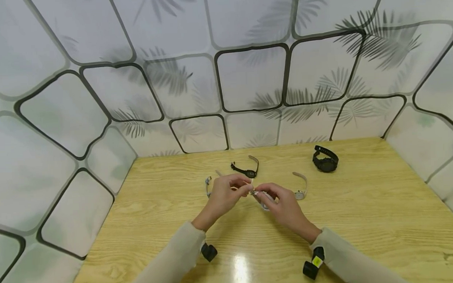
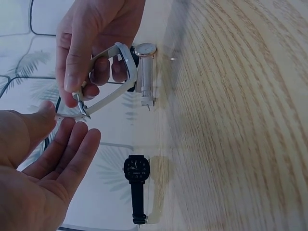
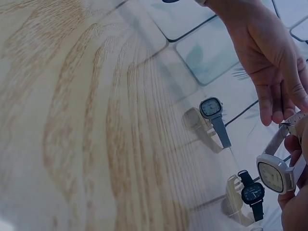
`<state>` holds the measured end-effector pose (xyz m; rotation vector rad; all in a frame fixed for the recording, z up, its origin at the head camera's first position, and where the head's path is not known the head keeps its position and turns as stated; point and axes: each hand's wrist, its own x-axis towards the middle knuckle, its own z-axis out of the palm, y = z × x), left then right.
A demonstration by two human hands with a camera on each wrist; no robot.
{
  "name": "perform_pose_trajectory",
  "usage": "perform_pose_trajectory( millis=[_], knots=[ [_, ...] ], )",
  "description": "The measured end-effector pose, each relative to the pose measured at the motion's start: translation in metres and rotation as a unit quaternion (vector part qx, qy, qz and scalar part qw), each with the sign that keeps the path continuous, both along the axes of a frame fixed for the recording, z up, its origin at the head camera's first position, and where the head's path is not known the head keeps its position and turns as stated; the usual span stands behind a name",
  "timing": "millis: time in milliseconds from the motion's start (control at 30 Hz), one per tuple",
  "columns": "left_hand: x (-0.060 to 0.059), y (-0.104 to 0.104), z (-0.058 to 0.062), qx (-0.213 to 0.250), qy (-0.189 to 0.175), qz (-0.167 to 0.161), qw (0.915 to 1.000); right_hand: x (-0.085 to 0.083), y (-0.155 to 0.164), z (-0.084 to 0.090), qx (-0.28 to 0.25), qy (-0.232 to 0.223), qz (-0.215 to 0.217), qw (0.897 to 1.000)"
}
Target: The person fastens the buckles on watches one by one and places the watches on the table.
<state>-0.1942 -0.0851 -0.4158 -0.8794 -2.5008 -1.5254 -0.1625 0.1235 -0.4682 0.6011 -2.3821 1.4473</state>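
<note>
So, on the wooden table (image 1: 364, 220) both hands meet mid-air over the middle, with the white watch (image 3: 273, 174) held just above the surface between them. Right hand (image 1: 285, 208) has its fingers curled round the case and strap loop, pinching near the buckle end. Left hand (image 1: 224, 195) pinches the free strap tip with thumb and forefinger; its other fingers lie straight and close together.

I'd guess it's light, with a bendy strap that flops about and a hard, smooth case that could scratch or slip. Best grip is probably the case sides, not the strap. Other watches lie apart: black watch (image 1: 325, 159), slim black one (image 1: 246, 170), grey one (image 3: 214, 113), pale one (image 1: 300, 187).
</note>
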Motion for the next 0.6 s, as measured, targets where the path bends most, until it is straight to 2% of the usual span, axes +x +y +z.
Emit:
perform_pose_trajectory(
  millis=[167,400,600],
  knots=[
    [0.0002,0.0013,0.0000,-0.010,0.019,0.001,0.9998,0.0004,0.0001,-0.0008,-0.005,-0.004,-0.001,1.000],
    [0.0006,0.0009,0.0007,0.007,-0.022,-0.004,0.9997,0.0007,0.0001,-0.0006,-0.014,-0.016,-0.001,1.000],
    [-0.0007,-0.0002,0.0005,0.030,-0.038,-0.004,0.9988,0.0012,0.0000,0.0021,-0.014,-0.021,0.000,1.000]
  ],
)
